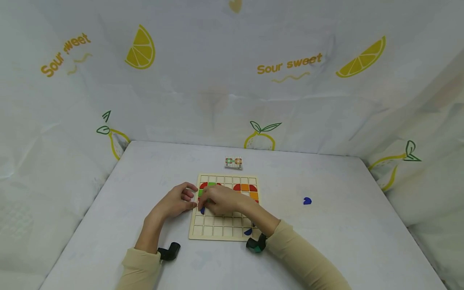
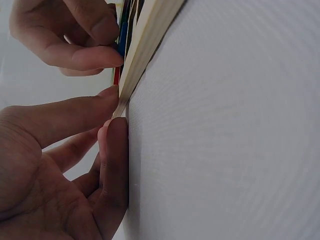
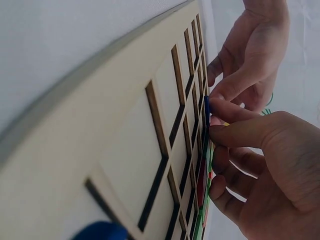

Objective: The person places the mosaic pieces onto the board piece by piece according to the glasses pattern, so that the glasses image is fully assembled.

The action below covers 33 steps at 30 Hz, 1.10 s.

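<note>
A wooden grid board [image 1: 218, 230] lies on the white table, its upper cells partly filled with red, green and orange pieces. My right hand [image 1: 222, 200] reaches over the board's left side, thumb and forefinger pinching a small blue piece [image 3: 207, 108] down at a cell there. In the head view this blue piece [image 1: 202, 210] shows just below the fingertips. My left hand [image 1: 176, 200] rests beside the board's left edge, its thumb [image 2: 107, 100] touching that edge and its other fingers loosely bent. Some colored pieces are hidden beneath my right hand.
A small pattern card [image 1: 233, 162] lies behind the board. One blue piece [image 1: 307, 200] is on the table to the right. Another blue piece [image 1: 248, 232] sits at the board's lower right, close to my right forearm. A printed white curtain [image 1: 217, 80] encloses the table.
</note>
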Available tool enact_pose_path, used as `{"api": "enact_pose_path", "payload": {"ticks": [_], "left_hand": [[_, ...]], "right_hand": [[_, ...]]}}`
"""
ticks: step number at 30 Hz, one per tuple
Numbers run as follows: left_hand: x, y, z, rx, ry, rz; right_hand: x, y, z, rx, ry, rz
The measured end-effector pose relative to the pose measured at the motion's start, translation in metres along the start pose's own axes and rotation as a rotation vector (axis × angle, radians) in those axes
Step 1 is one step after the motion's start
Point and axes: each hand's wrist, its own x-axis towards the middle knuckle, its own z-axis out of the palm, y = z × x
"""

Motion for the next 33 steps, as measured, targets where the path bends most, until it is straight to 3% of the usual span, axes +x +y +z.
{"api": "enact_pose_path", "payload": {"ticks": [9, 17, 33], "left_hand": [[0.000, 0.001, 0.001, 0.007, 0.005, -0.008], [0.001, 0.001, 0.003, 0.005, 0.014, -0.022], [0.001, 0.001, 0.004, 0.010, 0.040, -0.024]], "right_hand": [[-0.008, 0.005, -0.003, 0.042, 0.030, -0.002], [-0.030, 0.014, -0.015, 0.095, 0.064, -0.004], [-0.108, 0.046, -0.047, 0.199, 0.162, 0.204]]}}
